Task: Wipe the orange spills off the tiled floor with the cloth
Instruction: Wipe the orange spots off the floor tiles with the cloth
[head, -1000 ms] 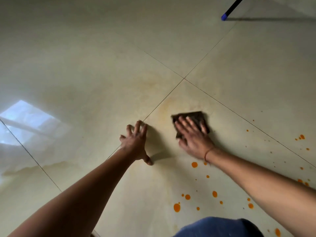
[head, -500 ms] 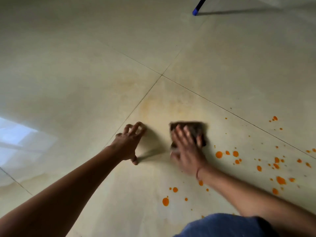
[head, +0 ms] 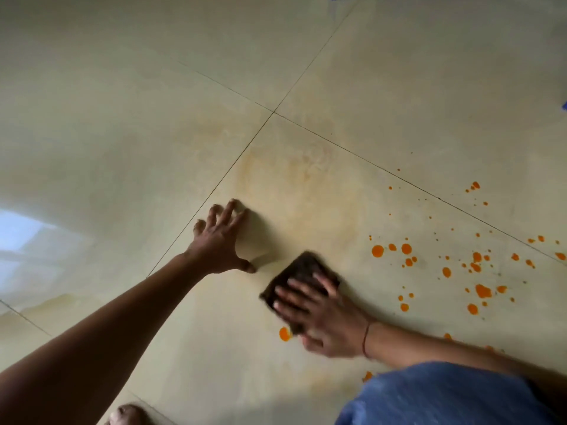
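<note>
Four right-hand fingers (head: 291,297) press the cloth (head: 302,266) beside orange spills (head: 378,250).

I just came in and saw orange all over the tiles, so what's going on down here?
A person is wiping up orange spills. The right hand presses a dark cloth flat on the floor, right beside one orange drop. The left hand braces on the floor with fingers spread. A faint orange smear shows beyond the hands, and many drops to the right are not yet wiped.
</note>
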`<state>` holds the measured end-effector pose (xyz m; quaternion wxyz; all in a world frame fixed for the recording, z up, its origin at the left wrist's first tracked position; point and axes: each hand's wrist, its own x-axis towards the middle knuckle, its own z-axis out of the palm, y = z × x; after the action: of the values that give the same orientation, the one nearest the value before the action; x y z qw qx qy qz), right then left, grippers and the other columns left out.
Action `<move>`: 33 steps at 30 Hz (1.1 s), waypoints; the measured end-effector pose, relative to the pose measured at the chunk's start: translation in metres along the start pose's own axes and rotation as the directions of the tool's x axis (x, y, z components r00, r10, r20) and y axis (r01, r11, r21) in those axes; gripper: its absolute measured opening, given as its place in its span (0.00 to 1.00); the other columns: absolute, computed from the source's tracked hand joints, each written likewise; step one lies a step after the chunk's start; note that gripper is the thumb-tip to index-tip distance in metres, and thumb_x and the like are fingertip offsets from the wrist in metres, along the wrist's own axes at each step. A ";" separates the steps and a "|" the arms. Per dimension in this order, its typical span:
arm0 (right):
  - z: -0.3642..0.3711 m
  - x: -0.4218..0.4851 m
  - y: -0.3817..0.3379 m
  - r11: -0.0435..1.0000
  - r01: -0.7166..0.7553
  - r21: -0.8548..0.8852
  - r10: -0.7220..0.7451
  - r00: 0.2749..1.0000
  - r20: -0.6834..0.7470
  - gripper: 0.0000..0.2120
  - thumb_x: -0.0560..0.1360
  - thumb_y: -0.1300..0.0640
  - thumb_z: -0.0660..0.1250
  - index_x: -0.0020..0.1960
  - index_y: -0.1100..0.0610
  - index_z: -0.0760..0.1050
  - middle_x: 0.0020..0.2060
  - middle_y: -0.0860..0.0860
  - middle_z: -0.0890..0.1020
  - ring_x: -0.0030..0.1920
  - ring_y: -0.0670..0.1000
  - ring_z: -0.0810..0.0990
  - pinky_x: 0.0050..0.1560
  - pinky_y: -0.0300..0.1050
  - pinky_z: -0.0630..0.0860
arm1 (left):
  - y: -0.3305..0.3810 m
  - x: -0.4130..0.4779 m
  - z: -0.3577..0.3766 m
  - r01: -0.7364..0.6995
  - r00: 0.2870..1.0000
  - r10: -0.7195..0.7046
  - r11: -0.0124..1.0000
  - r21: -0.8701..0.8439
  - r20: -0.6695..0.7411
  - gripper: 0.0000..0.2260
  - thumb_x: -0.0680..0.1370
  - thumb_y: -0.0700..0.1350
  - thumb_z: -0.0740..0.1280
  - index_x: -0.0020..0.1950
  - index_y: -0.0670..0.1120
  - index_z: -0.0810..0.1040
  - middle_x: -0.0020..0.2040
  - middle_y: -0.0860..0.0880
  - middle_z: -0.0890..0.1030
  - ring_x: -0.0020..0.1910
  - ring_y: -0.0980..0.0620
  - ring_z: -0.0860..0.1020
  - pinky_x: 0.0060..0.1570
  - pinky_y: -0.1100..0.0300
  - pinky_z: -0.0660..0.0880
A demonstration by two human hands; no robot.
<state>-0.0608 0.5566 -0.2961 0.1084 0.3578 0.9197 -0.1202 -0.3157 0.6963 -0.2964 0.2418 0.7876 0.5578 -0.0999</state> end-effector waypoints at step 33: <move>0.000 -0.041 0.082 0.689 -0.708 0.157 0.724 0.681 -0.107 0.31 0.76 0.42 0.53 0.77 0.48 0.59 0.78 0.49 0.58 0.77 0.53 0.55 0.72 0.60 0.55 | 0.100 -0.016 0.046 -0.355 0.926 0.357 0.934 0.042 -0.118 0.33 0.79 0.62 0.59 0.79 0.50 0.55 0.81 0.47 0.49 0.79 0.44 0.50 0.74 0.45 0.49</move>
<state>0.0247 0.5892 -0.2962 0.0538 0.7024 0.7045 -0.0861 -0.2230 0.6345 -0.3025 0.2128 0.8829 0.4185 -0.0108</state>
